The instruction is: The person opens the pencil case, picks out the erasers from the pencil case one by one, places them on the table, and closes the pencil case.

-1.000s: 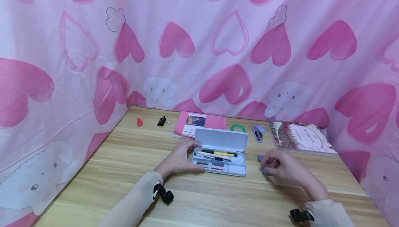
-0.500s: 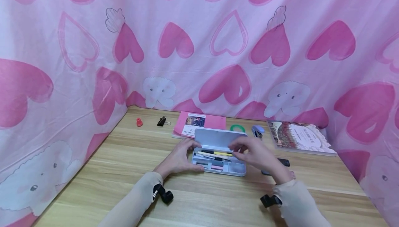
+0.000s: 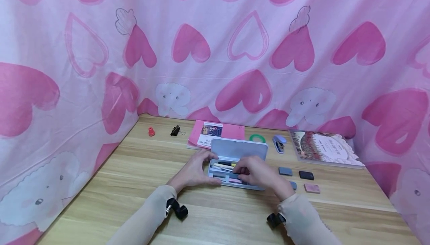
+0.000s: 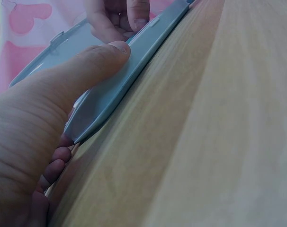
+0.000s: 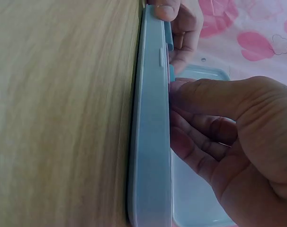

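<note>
An open pale blue pencil case (image 3: 231,185) lies on the table, its lid (image 3: 231,148) tilted back. My left hand (image 3: 193,170) grips its left end, thumb on the front wall and fingers round the far side. Inside lie several pens (image 3: 223,167) and a pink eraser (image 3: 235,180). My right hand (image 3: 258,172) reaches into the case, thumb and fingers curled at a blue eraser (image 5: 172,73) that its fingertips partly hide. Right of the case lie a blue-grey eraser (image 3: 285,171), a black eraser (image 3: 306,175), a pink-purple eraser (image 3: 312,188) and a partly hidden blue eraser (image 3: 293,185).
Behind the case lies a pink notebook (image 3: 231,131), with green tape (image 3: 257,138) and a purple stapler (image 3: 279,144) to its right. A book (image 3: 326,149) lies back right. A binder clip (image 3: 175,130) and a small red object (image 3: 151,132) stand back left.
My right hand has left an eraser on the table at the right and moved left into the pencil case. The left hand keeps its grip on the case.
</note>
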`<action>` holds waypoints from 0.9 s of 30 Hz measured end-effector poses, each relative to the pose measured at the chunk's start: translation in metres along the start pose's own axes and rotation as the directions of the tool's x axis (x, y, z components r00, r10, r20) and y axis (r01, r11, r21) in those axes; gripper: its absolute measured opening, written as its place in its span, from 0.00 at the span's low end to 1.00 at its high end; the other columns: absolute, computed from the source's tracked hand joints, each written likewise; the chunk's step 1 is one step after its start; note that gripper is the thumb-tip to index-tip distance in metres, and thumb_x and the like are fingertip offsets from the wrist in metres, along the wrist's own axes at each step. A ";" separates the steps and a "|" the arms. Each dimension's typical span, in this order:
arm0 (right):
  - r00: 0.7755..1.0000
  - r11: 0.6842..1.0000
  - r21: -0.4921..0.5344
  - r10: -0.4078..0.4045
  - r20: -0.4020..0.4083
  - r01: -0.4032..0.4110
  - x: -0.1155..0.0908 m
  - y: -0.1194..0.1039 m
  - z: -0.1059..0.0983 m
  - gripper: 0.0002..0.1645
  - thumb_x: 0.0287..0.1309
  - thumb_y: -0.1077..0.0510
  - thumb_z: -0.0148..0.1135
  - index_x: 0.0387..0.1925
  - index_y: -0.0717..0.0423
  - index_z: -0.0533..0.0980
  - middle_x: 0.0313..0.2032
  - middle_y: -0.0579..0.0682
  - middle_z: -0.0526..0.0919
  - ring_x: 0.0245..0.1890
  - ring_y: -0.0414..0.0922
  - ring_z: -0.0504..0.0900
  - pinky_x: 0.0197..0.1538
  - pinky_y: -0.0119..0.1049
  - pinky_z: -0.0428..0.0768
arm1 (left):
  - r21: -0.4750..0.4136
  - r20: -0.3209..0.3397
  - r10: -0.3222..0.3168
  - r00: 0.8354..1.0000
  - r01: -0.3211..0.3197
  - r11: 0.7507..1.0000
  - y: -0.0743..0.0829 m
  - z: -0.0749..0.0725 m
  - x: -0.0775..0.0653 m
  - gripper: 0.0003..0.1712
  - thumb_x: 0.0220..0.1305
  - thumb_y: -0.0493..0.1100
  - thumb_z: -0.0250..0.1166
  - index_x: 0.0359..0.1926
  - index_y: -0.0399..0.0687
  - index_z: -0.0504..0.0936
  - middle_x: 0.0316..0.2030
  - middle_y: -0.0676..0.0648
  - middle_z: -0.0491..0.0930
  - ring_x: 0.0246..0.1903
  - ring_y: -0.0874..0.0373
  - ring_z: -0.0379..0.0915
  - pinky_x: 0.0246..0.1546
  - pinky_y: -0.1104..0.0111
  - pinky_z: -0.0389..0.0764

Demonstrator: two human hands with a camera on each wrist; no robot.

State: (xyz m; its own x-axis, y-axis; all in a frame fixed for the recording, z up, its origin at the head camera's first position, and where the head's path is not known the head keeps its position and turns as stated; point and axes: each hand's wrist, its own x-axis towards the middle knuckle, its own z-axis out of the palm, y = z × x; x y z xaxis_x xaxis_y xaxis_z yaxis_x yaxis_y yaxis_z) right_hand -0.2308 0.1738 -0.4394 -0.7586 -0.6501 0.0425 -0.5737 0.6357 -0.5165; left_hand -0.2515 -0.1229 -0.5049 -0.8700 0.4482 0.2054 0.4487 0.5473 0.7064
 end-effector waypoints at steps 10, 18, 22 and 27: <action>0.999 1.000 -0.015 0.008 -0.036 -0.008 -0.002 -0.009 -0.002 0.11 0.68 0.64 0.78 0.48 0.47 0.93 0.42 0.38 0.90 0.40 0.38 0.83 0.47 0.32 0.86 | -0.008 0.011 0.006 1.000 -0.006 1.000 0.001 -0.001 0.000 0.53 0.41 0.78 0.87 0.66 0.64 0.82 0.62 0.58 0.78 0.62 0.57 0.73 0.72 0.49 0.75; 0.990 0.999 0.044 -0.008 -0.141 0.014 -0.017 -0.013 -0.026 0.16 0.66 0.68 0.78 0.49 0.48 0.92 0.44 0.40 0.88 0.41 0.41 0.84 0.47 0.42 0.90 | -0.014 0.012 0.004 1.000 -0.004 1.000 -0.001 0.000 0.002 0.53 0.40 0.79 0.87 0.66 0.64 0.83 0.63 0.60 0.78 0.62 0.58 0.73 0.72 0.50 0.75; 0.975 1.000 0.002 -0.013 -0.223 0.014 -0.036 -0.008 -0.044 0.18 0.63 0.69 0.79 0.47 0.45 0.92 0.43 0.38 0.88 0.42 0.41 0.84 0.48 0.44 0.90 | -0.007 0.007 0.007 1.000 -0.007 1.000 0.000 0.000 0.001 0.53 0.41 0.78 0.87 0.66 0.62 0.83 0.63 0.58 0.78 0.62 0.57 0.73 0.71 0.49 0.76; 0.940 0.997 -0.074 -0.029 -0.341 0.004 -0.073 0.009 -0.064 0.21 0.57 0.71 0.82 0.43 0.42 0.91 0.40 0.36 0.87 0.39 0.38 0.82 0.43 0.35 0.86 | 0.003 0.007 0.000 1.000 -0.001 1.000 0.000 0.000 0.000 0.53 0.42 0.77 0.87 0.66 0.62 0.83 0.63 0.57 0.79 0.62 0.57 0.73 0.72 0.48 0.75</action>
State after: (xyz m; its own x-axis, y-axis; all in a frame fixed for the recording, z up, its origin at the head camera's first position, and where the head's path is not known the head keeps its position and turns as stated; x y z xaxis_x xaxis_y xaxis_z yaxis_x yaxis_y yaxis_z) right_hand -0.2004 0.2540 -0.3923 -0.8013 -0.4875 0.3468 -0.5981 0.6621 -0.4514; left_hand -0.2517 -0.1229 -0.5052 -0.8683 0.4536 0.2008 0.4497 0.5490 0.7045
